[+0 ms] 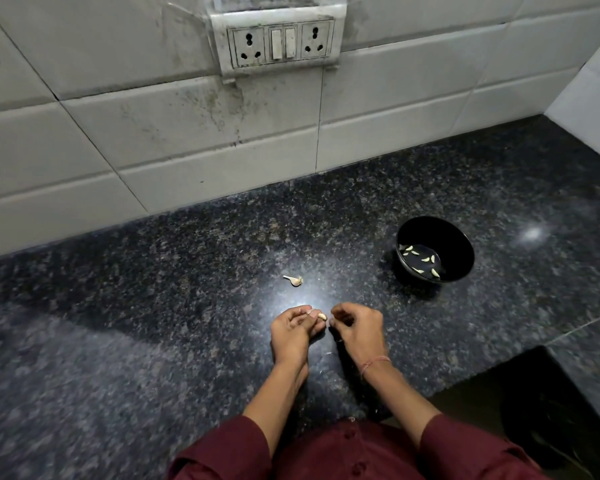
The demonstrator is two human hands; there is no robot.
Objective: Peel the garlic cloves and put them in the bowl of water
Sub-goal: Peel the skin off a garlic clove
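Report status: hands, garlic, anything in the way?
Left hand pinches a garlic clove; right hand curled beside it, grip unclear. Peeled cloves in the black bowl; loose clove on the counter. Nothing blocks the bowl.

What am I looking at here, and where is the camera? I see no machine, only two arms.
There is no machine: a person works with bare hands, and the single picture comes from a camera worn on the head, looking down. The left hand pinches a garlic clove in its fingers. The right hand is curled close beside it, and whether it holds peel is too small to tell. On the dark countertop lies a loose clove, and to the right stands a black bowl with peeled cloves in it. Behind is a tiled wall with a socket panel.
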